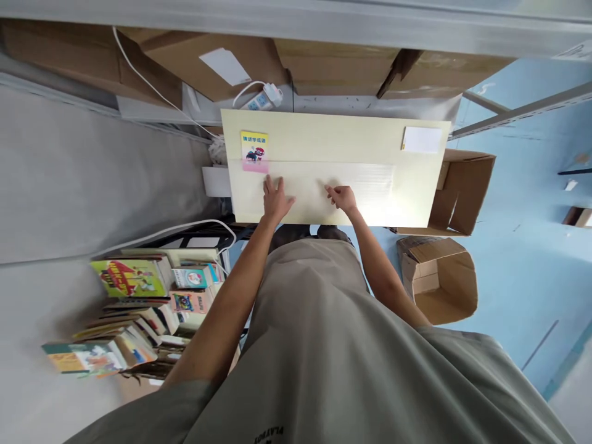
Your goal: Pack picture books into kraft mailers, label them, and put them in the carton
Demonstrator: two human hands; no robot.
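Observation:
A pale yellow table (416, 197) stands in front of me. A clear plastic sheet (370, 185) lies flat on its near half. My left hand (276, 198) rests flat on the sheet's left part, fingers spread. My right hand (341, 197) presses on the sheet near its middle, fingers curled toward the surface. A small yellow and pink booklet (254, 151) lies at the sheet's far left corner, just beyond my left hand. A white pad (422, 140) sits at the table's far right corner.
Stacks of books (134, 308) fill a rack to my left. Two open cardboard boxes (439, 277) sit on the blue floor at my right. Large cartons (324, 68) and a power strip (263, 97) lie behind the table.

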